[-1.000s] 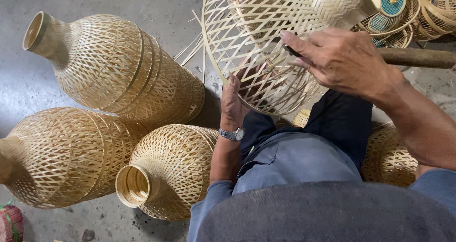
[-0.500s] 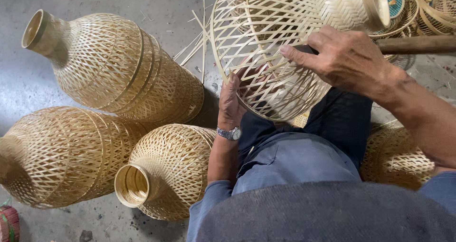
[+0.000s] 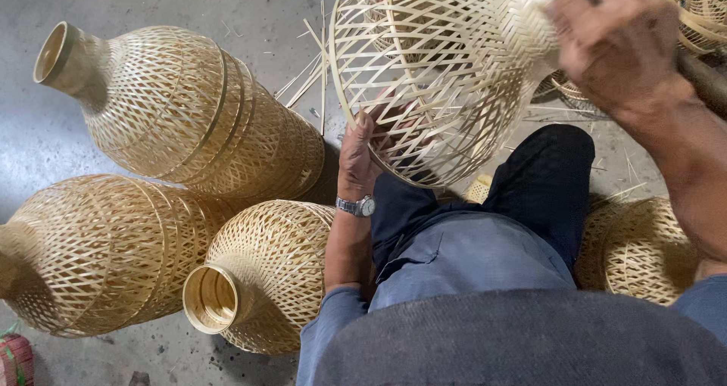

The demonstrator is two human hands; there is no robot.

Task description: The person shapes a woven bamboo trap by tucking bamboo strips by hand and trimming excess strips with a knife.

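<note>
Sitting over grey concrete floor point(image 3: 189, 7), bracing pale open-weave bamboo lampshade point(image 3: 432, 76) above knees: left hand point(image 3: 357, 155) curled around its rim, steadying; right hand point(image 3: 613, 42) closed atop, grip contents unclear.

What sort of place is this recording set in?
Probably a bamboo-weaving workshop floor: finished woven vases lie on bare concrete, loose bamboo strips are scattered, and both hands work an unfinished open-weave basket.
</note>
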